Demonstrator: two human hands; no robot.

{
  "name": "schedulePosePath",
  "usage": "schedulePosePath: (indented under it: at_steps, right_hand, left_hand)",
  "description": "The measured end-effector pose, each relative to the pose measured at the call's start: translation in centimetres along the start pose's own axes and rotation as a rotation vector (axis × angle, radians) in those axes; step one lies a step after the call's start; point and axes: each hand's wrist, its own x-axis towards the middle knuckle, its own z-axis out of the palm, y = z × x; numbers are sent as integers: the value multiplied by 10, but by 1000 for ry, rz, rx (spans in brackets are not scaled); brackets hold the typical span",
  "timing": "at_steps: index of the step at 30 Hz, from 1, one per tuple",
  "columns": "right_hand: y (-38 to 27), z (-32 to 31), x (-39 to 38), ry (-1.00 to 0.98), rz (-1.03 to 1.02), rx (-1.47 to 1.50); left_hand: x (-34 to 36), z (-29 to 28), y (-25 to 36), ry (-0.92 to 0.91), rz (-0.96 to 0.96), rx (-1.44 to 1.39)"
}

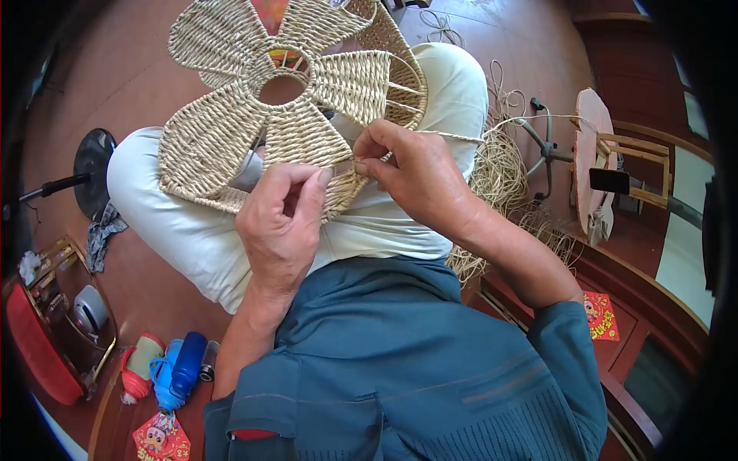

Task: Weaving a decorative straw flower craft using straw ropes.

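A flower-shaped woven straw piece (207, 138), with petals round an open centre ring, rests across my lap on pale trousers (177, 223). My left hand (284, 215) pinches the lower rim of the bottom petal. Just right of it, my right hand (407, 173) has thumb and forefinger closed at that petal's edge, on what looks like a strand. A straw cord (453, 136) runs from near my right hand off to the right. What exactly lies between my fingertips is partly hidden.
Coiled straw cord (500, 177) lies on the floor at right, near a round board (596, 123) and wooden chair. A black stand base (94, 170) is left. Bottles (188, 369), a red padded seat (40, 346) and red paper decorations (161, 442) are lower left.
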Motion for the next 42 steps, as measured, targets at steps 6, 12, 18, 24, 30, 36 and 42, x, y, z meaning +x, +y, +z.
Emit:
schedulePosePath:
  at_steps: [6,12,18,24,30,36,42]
  right_hand:
    - [-6,-2,2,-87,118,117]
    - [-12,-2,0,-145,345,389]
    - [-12,-1,-4,-177,315,485]
    - [-12,1,-6,-255,312,497]
    - [-4,12,6,-306,350,517]
    - [6,19,2,-238,260,671]
    - [11,22,5,-302,287,682]
  left_hand:
    - [-7,-8,-7,124,-35,-236]
    - [-5,-10,-8,68,-13,-200]
    - [4,-9,-2,-136,227,271]
    - [7,-4,2,-191,270,426]
    - [14,-5,11,-238,221,411]
    - [27,-7,20,-393,221,465]
    - [41,-12,25,-498,287,553]
